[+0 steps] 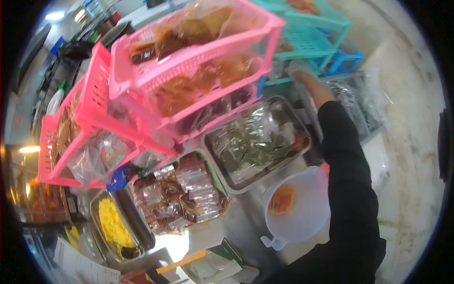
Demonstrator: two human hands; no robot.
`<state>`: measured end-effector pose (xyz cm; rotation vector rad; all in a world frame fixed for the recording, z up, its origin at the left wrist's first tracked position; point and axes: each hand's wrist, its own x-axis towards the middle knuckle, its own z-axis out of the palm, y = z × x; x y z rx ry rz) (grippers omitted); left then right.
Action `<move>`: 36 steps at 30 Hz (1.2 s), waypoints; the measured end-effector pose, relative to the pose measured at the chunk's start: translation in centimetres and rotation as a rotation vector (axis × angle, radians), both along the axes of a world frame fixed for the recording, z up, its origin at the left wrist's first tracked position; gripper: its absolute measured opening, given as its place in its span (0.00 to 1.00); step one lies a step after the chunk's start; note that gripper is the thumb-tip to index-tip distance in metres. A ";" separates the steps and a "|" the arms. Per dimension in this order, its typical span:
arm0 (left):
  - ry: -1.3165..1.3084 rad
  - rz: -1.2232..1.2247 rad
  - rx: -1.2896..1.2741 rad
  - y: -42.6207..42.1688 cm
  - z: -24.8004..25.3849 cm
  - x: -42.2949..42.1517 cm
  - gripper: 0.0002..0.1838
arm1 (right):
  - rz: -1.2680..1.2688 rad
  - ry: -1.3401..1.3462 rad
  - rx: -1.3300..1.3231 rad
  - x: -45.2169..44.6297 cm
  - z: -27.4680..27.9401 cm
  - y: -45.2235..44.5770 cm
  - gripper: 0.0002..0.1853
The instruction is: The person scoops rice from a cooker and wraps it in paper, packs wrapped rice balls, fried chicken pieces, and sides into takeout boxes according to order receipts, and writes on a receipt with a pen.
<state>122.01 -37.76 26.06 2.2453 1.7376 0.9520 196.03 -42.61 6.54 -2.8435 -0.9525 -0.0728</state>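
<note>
My right arm, in a black sleeve, stretches up from the bottom right. At its end my right hand (299,71), which seems to wear a thin clear glove, reaches to the lower level of a turquoise tiered rack (314,47). Its fingers are blurred and partly hidden there, so what they touch or hold cannot be made out. Below the forearm stands a translucent white plastic jug (307,203) with a small orange-red packet (283,199) in it. A metal tray (233,186) of green clear-wrapped packets lies left of the arm. My left hand is out of view.
Pink tiered baskets (196,59) with bagged food rise at upper left. Dark red-brown wrapped packets (182,194) fill another tray. A metal pan holds yellow food (113,222). Right of my forearm sits a grey container (352,102) with clear plastic. Papers (85,265) lie at lower left.
</note>
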 end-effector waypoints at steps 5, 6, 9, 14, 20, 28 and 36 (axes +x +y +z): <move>0.134 -0.028 0.027 0.0 -0.4 -1.2 0.50 | 0.148 0.221 0.150 7.4 -6.9 2.2 0.21; 0.149 -0.041 0.006 0.0 -0.9 -0.5 0.50 | 0.198 0.267 0.173 8.4 -7.6 2.3 0.21; 0.036 -0.032 -0.050 -0.3 -1.5 1.4 0.48 | 0.421 0.380 0.243 10.6 -9.2 1.3 0.19; 0.056 -0.120 -0.024 -0.7 -1.1 1.5 0.46 | 0.559 -0.161 0.110 5.0 -1.2 -5.4 0.13; -0.098 -0.259 0.077 -1.5 -1.1 -4.1 0.43 | 0.228 0.160 0.596 -4.0 12.8 -16.5 0.09; -0.389 -0.212 -0.047 -4.3 -2.0 -9.5 0.41 | 0.580 0.337 -0.906 -37.0 21.0 -13.9 0.11; -0.409 0.043 -0.036 -9.9 -1.3 -12.0 0.43 | 0.974 0.122 -1.092 -37.7 9.0 -12.1 0.11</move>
